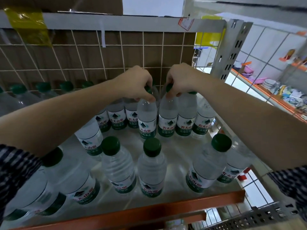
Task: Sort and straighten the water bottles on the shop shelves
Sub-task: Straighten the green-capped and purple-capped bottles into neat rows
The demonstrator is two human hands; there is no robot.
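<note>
Left hand point(135, 83): reaches to the back of the shelf; its fingers point(149, 98) are pinched round the neck and green cap of the left held bottle point(147, 119)
Right hand point(180, 79): beside the left one, apart from it; its fingers point(169, 95) are pinched round the green cap of the right held bottle point(168, 120)
Held bottles: both upright, side by side, labels facing forward; they stand in the back row point(187, 118), touching their neighbours
Front bottles point(152, 166): green-capped, spaced loosely near the orange shelf edge point(182, 206); some labels are turned aside
Shelf point(176, 150): pale and glossy; a wire grid point(93, 60) over brown board closes the back
Sleeves point(16, 173): dark with a fine pale pattern, on both forearms
Right side: a second shelf point(272, 90) with mixed small goods, too blurred to name
</note>
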